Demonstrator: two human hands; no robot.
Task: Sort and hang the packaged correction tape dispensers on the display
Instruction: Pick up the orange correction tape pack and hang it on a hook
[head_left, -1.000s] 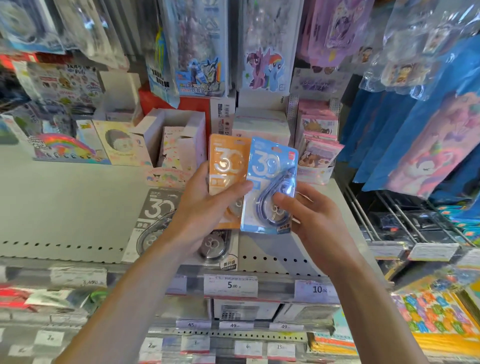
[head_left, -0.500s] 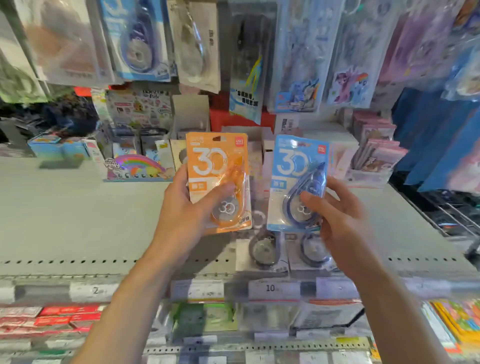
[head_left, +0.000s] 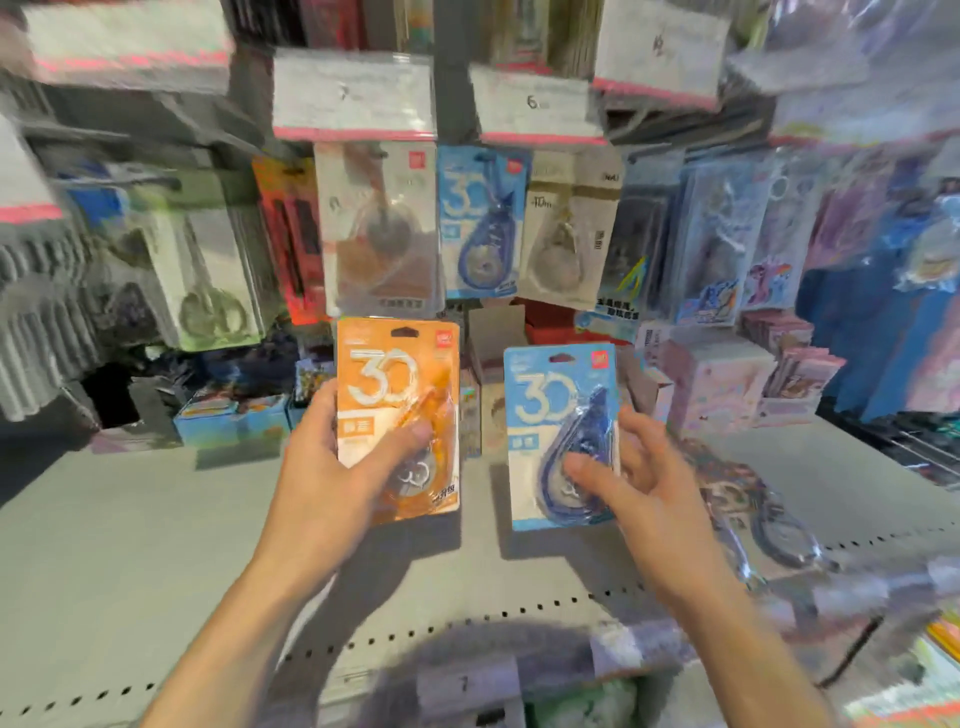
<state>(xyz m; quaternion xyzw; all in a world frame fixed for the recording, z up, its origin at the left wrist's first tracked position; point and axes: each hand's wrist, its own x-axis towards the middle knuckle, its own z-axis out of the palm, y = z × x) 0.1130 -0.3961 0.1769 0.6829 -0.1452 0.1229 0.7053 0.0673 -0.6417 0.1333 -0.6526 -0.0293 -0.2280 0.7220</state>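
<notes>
**Two light blister cards, one in each hand, held up under the hooks**

While both cards are up in front of the hanging rows, you can judge how they will behave: each looks like thin cardboard with a clear plastic bubble over the dispenser, so light, fairly stiff across the flat, and glossy enough to slide if pinched only on the bubble. The safest hold seems to be low on the card, leaving the punched hang slot at the top edge free for a hook.

That is roughly how they are held. The left hand (head_left: 332, 467) has the orange package (head_left: 398, 415) upright above the grey shelf (head_left: 130, 545), thumb pressed across the front near the bubble and fingers closed behind the card. The right hand (head_left: 644, 483) grips the blue package (head_left: 563, 436) the same way, thumb on the bubble, though its other fingers (head_left: 641, 441) splay out loosely past the card's right edge, so that grip looks the weaker one. Both forearms reach up and forward, the cards apart and side by side.

Directly above hangs a matching blue package on the display (head_left: 480, 223), under a blurred price tag (head_left: 540, 104); I would guess the blue one belongs there. More packages (head_left: 748, 499) lie on the shelf to the right, too blurred to make out.
</notes>
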